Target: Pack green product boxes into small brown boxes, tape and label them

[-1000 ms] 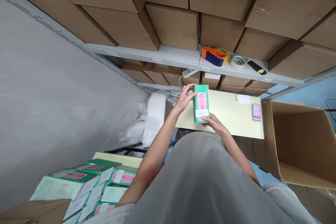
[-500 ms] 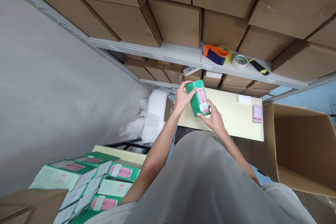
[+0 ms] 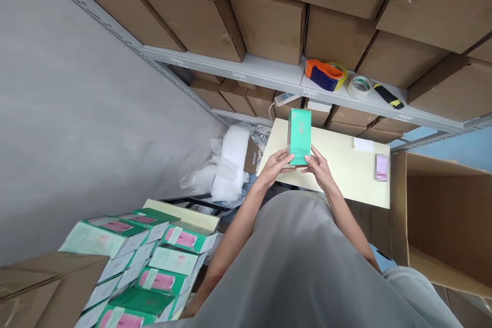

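I hold a small green product box [image 3: 299, 133] upright over the pale yellow table [image 3: 346, 169], its plain green side facing me. My left hand [image 3: 277, 164] grips its lower left edge with fingers closed round it. My right hand [image 3: 318, 165] pinches the lower right edge from the other side. Both hands meet at the box's bottom, in front of my grey shirt.
A heap of similar green and pink boxes [image 3: 154, 266] lies at lower left. A big open carton [image 3: 442, 220] stands at right. On the shelf [image 3: 269, 69] above sit an orange tape dispenser [image 3: 325, 73], a tape roll [image 3: 360, 85] and a cutter [image 3: 388, 96]. White packing wrap [image 3: 226, 164] lies by the wall.
The box has been turned from its pink-pictured face to a plain green side and stood upright. My left hand slid from its top down to its lower edge.
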A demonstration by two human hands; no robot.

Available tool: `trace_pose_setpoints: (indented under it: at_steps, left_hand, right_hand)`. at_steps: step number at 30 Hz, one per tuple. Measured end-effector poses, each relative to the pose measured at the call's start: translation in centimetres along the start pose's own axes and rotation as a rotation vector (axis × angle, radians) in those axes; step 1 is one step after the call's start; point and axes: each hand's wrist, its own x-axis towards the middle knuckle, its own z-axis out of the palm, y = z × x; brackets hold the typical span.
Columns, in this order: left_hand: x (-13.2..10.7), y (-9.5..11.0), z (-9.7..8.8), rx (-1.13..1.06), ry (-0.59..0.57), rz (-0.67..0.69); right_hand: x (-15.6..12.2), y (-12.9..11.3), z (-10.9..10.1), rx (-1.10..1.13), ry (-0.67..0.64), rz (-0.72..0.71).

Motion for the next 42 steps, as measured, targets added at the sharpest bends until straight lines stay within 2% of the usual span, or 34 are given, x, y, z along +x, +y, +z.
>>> trace_pose_setpoints:
  at_steps: [3, 6, 10, 13, 17, 20, 23, 27, 29, 33, 36, 42]
  left_hand:
    - [-0.7, -0.9, 0.8, -0.087, 0.022, 0.035]
    - [-0.8, -1.4, 0.7, -0.096, 0.122, 0.070]
    - [-0.8, -2.4, 0.4, -0.017, 0.291, 0.167]
    - [-0.9, -3.4, 0.8, 0.069, 0.393, 0.246]
    - [-1.5, -4.5, 2.0, 0.173, 0.481, 0.268]
    - [-2.3, -4.8, 2.2, 0.155, 0.474, 0.297]
    - [-3.1, -4.8, 1.2, -0.003, 0.351, 0.264]
    - [-4.4, -5.0, -0.9, -0.204, 0.189, 0.101]
    - [-4.9, -5.3, -1.5, -0.261, 0.151, 0.050]
    - [-5.1, -5.9, -1.5, -0.302, 0.204, 0.049]
    - [-4.9, -6.2, -1.2, -0.276, 0.262, 0.090]
    - [-4.5, -6.3, 0.1, -0.051, 0.463, 0.286]
  right_hand:
    - [0.2, 0.4, -0.3, -0.052, -0.050, -0.006]
    - [0.8, 0.6, -0.8, -0.169, -0.105, 0.011]
    - [2.6, -0.5, -0.7, -0.370, 0.022, -0.081]
    - [4.3, -2.4, 0.7, -0.454, 0.096, -0.202]
    - [6.5, -4.7, 2.8, -0.544, 0.145, -0.350]
    - [8.2, -5.3, 3.1, -0.534, 0.172, -0.405]
    - [9.2, -5.0, 2.5, -0.441, 0.134, -0.402]
    - [8.9, -4.3, 1.9, -0.285, 0.067, -0.265]
    - [8.4, -4.0, 2.1, -0.241, 0.063, -0.203]
    - [7.7, -3.8, 2.8, -0.236, 0.049, -0.181]
    - [7.8, -3.6, 3.2, -0.271, 0.029, -0.218]
    - [8.3, -2.5, 4.5, -0.393, 0.157, -0.384]
